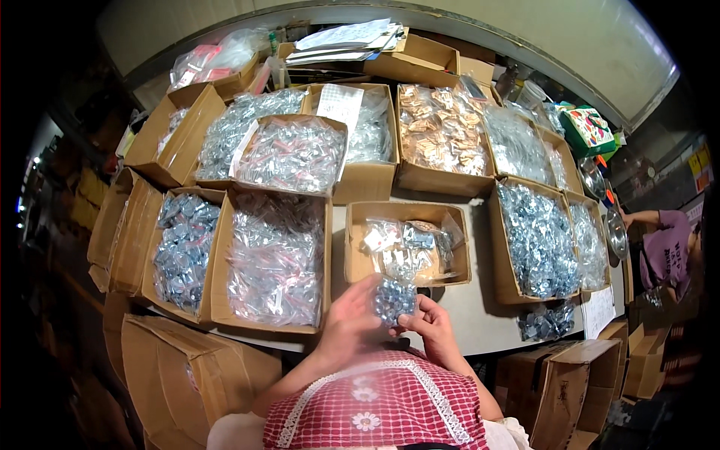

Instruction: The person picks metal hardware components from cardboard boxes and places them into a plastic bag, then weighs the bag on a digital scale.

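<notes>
A clear plastic bag of small bluish metal parts (396, 301) is held up in front of my apron, between my two hands. My right hand (431, 326) pinches its right edge between thumb and fingers. My left hand (351, 313), slightly blurred, closes on the left side of the bag; some of its fingers are hidden. Just beyond the bag stands a shallow open cardboard box (356, 262) with several small clear packets (409, 238) in it. The bag's top overlaps the near side of this box in my view.
Left on the table, an open box (274, 259) is full of clear packets beside a box of metal parts (184, 251). Far back sits a box of copper-coloured parts (444, 131). Right, metal parts (536, 244) fill another box. A person in purple (667, 255) is at far right.
</notes>
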Available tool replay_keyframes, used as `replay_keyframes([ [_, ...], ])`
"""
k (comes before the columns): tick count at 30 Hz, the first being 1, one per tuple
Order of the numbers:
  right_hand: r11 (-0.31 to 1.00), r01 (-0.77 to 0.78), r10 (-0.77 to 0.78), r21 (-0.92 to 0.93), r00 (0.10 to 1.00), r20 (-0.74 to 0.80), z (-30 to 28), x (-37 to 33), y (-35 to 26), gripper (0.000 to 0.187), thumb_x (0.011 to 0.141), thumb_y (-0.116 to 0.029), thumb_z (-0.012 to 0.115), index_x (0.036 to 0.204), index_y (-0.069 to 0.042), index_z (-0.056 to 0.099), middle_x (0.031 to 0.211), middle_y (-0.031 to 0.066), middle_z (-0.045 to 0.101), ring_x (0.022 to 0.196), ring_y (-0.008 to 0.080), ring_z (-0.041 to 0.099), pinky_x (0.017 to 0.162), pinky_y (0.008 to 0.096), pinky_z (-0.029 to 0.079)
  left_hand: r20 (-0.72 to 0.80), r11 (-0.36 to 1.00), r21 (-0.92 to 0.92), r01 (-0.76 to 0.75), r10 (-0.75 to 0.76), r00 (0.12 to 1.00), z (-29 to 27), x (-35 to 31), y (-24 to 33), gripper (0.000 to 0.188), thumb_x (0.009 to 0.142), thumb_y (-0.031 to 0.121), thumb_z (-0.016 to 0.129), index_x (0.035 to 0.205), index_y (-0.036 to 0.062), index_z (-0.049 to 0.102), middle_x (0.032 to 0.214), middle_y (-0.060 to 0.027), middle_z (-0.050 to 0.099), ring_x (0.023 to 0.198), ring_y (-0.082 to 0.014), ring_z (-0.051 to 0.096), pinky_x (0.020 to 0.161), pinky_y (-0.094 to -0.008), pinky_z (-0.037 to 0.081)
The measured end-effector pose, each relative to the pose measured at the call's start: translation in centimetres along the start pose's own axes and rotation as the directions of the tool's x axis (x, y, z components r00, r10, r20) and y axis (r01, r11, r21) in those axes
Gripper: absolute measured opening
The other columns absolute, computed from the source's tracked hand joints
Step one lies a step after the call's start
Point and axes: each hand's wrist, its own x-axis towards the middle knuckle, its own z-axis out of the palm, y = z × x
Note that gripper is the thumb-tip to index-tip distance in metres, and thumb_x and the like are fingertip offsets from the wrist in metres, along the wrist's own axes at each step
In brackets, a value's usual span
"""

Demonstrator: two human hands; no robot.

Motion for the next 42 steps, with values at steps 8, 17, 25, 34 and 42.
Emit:
replay_keyframes([
  [8, 1.0, 0.02, -0.019, 0.018, 0.999, -0.044, 0.4, -0.1, 0.2, 0.025, 0.089, -0.006, 0.066, 0.112, 0.002, 0.06, 0.094, 0.008, 0.071, 0.076, 0.0159, 0.067, 0.075, 0.0285, 0.054, 0.02, 0.992, 0.119, -0.032, 0.03, 0.999, -0.1, 0.3, -0.6, 0.072, 0.084, -0.005, 0.063, 0.15, 0.0002, 0.033, 0.12, -0.0119, 0.061, 0.108, -0.016, 0.061, 0.095, -0.0277, 0.05],
  [17, 0.999, -0.004, 0.003, 0.05, 1.0, 0.012, 0.1, -0.3, 0.3, 0.024, 0.093, -0.005, 0.064, 0.116, 0.0, 0.056, 0.098, 0.0073, 0.069, 0.082, 0.0141, 0.066, 0.076, 0.0261, 0.053, 0.033, 0.97, 0.232, -0.068, 0.062, 0.998, -1.0, 0.6, -1.1, 0.068, 0.085, -0.003, 0.069, 0.146, -0.0013, 0.038, 0.112, -0.0095, 0.064, 0.102, -0.0129, 0.063, 0.089, -0.0247, 0.052],
  [25, 0.999, 0.022, -0.024, 0.043, 0.998, 0.05, -0.3, -0.2, 0.8, 0.021, 0.095, -0.007, 0.064, 0.114, -0.003, 0.056, 0.101, 0.0054, 0.067, 0.086, 0.0119, 0.064, 0.078, 0.0266, 0.052, 0.02, 0.966, 0.251, -0.066, 0.064, 0.998, -1.2, 0.7, -1.1, 0.064, 0.083, -0.003, 0.07, 0.141, -0.0027, 0.044, 0.114, -0.0104, 0.065, 0.102, -0.0136, 0.064, 0.089, -0.0249, 0.052],
  [34, 0.997, 0.075, -0.075, -0.018, 0.997, -0.002, -0.4, -0.1, 0.6, 0.019, 0.094, -0.007, 0.065, 0.11, -0.002, 0.059, 0.095, 0.0026, 0.066, 0.084, 0.0088, 0.061, 0.078, 0.0252, 0.049, 0.027, 0.965, 0.255, -0.065, 0.06, 0.998, -1.4, 0.9, -1.4, 0.064, 0.083, -0.004, 0.069, 0.141, -0.003, 0.044, 0.114, -0.0094, 0.065, 0.101, -0.0128, 0.064, 0.09, -0.0241, 0.051],
  [42, 0.997, 0.073, -0.072, 0.006, 0.996, -0.06, -0.2, 0.0, 0.6, 0.015, 0.09, -0.004, 0.067, 0.103, -0.003, 0.058, 0.091, 0.0025, 0.067, 0.082, 0.0083, 0.061, 0.076, 0.0246, 0.049, 0.053, 0.963, 0.261, -0.072, 0.06, 0.997, -1.5, 0.9, -1.5, 0.064, 0.083, -0.005, 0.069, 0.141, -0.0034, 0.043, 0.116, -0.0108, 0.063, 0.103, -0.0134, 0.063, 0.09, -0.025, 0.051],
])
